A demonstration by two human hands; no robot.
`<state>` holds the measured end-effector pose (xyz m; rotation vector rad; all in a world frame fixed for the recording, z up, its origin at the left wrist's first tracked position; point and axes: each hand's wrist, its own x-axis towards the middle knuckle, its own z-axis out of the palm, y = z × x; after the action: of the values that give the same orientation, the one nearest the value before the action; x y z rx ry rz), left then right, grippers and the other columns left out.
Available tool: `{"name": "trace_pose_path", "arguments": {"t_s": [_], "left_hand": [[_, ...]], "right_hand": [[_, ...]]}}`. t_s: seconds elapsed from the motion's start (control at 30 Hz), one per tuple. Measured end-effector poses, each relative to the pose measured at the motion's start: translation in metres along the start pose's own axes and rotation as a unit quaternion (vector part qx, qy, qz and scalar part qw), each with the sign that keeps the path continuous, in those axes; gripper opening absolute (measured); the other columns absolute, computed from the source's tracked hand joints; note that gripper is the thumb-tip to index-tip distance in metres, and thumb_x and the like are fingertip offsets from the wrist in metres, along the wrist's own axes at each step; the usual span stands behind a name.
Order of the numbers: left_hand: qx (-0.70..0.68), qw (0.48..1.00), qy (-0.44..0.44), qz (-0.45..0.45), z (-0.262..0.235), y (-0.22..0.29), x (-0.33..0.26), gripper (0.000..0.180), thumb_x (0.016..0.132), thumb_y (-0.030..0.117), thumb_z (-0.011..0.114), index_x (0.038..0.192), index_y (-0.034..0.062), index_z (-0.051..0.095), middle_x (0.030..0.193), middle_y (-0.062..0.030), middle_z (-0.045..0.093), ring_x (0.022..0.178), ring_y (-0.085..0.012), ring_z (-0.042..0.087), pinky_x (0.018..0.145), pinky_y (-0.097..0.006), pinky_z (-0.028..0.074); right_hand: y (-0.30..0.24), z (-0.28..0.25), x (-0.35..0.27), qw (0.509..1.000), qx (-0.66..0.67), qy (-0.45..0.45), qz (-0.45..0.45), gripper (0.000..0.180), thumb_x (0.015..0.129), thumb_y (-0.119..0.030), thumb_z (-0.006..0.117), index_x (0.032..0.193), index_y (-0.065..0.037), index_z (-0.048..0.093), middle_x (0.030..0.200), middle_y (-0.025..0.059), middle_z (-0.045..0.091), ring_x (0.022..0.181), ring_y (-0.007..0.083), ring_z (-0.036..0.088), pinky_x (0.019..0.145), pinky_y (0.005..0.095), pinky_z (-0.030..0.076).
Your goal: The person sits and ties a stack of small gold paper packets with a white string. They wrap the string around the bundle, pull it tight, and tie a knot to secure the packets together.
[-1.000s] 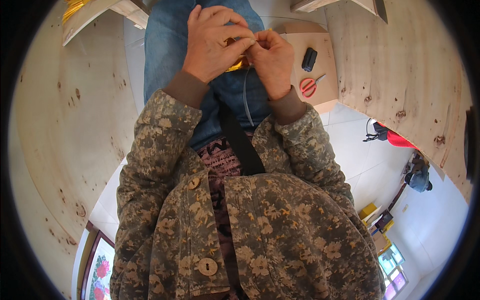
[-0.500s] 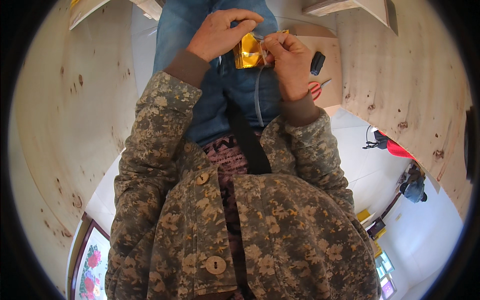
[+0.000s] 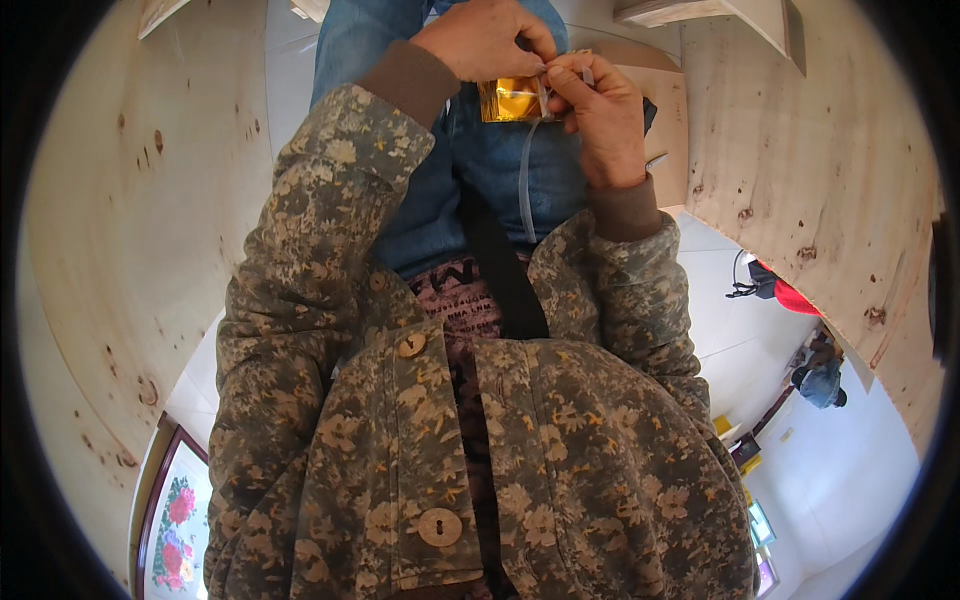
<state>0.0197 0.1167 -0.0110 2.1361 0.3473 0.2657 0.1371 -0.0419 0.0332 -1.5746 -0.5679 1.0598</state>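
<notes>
My left hand (image 3: 487,42) reaches over a shiny gold foil piece (image 3: 515,103) above my jeans. Its thumb and fingertips pinch a clear, whitish ribbon (image 3: 526,185) at the foil's upper right edge. My right hand (image 3: 604,112) is closed on the same ribbon, its thumb and index finger meeting my left fingertips. The ribbon crosses the foil and a long end dangles over my lap. Whether the ribbon is knotted between the fingertips is too small to tell.
A cardboard sheet (image 3: 672,125) lies to the right, with a black object (image 3: 649,114) and a scissors tip (image 3: 656,161) partly hidden by my right hand. Knotty wooden panels (image 3: 800,150) stand at both sides. Farther right is a red and black item (image 3: 790,293).
My left hand has come right and its fingertips now meet the right ones at the ribbon. My right hand has shifted slightly right, covering most of the scissors and the black object.
</notes>
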Motion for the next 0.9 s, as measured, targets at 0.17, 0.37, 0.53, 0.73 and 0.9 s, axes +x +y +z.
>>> {"name": "trace_pose_path", "arguments": {"t_s": [0.17, 0.37, 0.53, 0.73, 0.9], "left_hand": [[-0.005, 0.998, -0.056, -0.038, -0.001, 0.002, 0.006, 0.018, 0.084, 0.020, 0.070, 0.094, 0.0061, 0.074, 0.084, -0.0073, 0.072, 0.075, -0.0176, 0.068, 0.071, -0.033, 0.055], [0.005, 0.999, -0.026, -0.043, 0.001, 0.000, 0.004, 0.019, 0.082, 0.020, 0.071, 0.095, 0.0051, 0.072, 0.086, -0.0067, 0.071, 0.077, -0.0167, 0.067, 0.072, -0.032, 0.054], [0.000, 0.999, -0.028, -0.044, 0.003, -0.003, 0.004, 0.017, 0.083, 0.020, 0.070, 0.094, 0.0063, 0.072, 0.088, -0.0060, 0.071, 0.079, -0.0169, 0.066, 0.073, -0.032, 0.054], [0.016, 0.999, -0.027, -0.043, 0.006, -0.007, 0.004, 0.015, 0.084, 0.019, 0.069, 0.093, 0.0073, 0.071, 0.086, -0.0054, 0.069, 0.077, -0.0165, 0.065, 0.072, -0.032, 0.054], [0.005, 0.998, -0.044, -0.051, 0.005, -0.006, 0.005, 0.013, 0.086, 0.020, 0.067, 0.089, 0.0074, 0.069, 0.082, -0.0052, 0.067, 0.073, -0.0160, 0.063, 0.070, -0.032, 0.053]], "right_hand": [[0.001, -0.001, 0.000, 0.999, 0.019, -0.022, -0.017, 0.005, 0.090, -0.005, 0.069, 0.091, -0.001, 0.069, 0.076, 0.0009, 0.064, 0.062, 0.0054, 0.056, 0.054, 0.0187, 0.042], [0.006, 0.007, 0.005, 0.999, -0.021, 0.000, -0.050, 0.004, 0.091, -0.004, 0.068, 0.090, 0.000, 0.067, 0.074, 0.0012, 0.063, 0.061, 0.0056, 0.055, 0.054, 0.0193, 0.043], [-0.002, 0.000, 0.003, 0.999, -0.007, -0.029, -0.025, 0.004, 0.090, -0.003, 0.067, 0.089, 0.000, 0.066, 0.074, 0.0018, 0.063, 0.060, 0.0055, 0.055, 0.054, 0.0190, 0.044], [0.005, 0.000, 0.009, 0.998, -0.041, -0.025, -0.046, 0.003, 0.086, -0.002, 0.067, 0.086, 0.001, 0.066, 0.075, 0.0022, 0.065, 0.062, 0.0068, 0.057, 0.057, 0.0201, 0.046], [0.017, 0.005, 0.011, 0.977, -0.154, 0.057, -0.136, 0.007, 0.080, -0.003, 0.070, 0.085, 0.001, 0.066, 0.074, 0.0062, 0.067, 0.063, 0.0109, 0.062, 0.060, 0.0244, 0.051]]}}
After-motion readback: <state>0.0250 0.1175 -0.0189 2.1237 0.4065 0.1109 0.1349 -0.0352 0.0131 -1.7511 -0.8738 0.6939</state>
